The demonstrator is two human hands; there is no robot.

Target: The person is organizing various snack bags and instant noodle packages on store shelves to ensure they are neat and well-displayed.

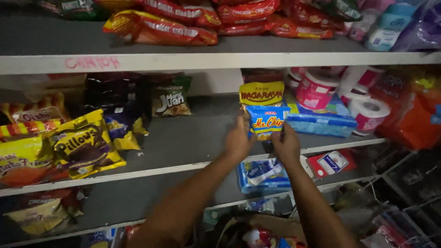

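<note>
dim store light, deep shadow under shelves, lower corners murky, soft blur throughout, packets at edges smeared.

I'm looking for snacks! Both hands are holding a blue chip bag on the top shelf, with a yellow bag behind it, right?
Not the top shelf. The head view shows the left hand and right hand holding the blue chip bag on the middle shelf. The yellow bag is behind it.
</note>
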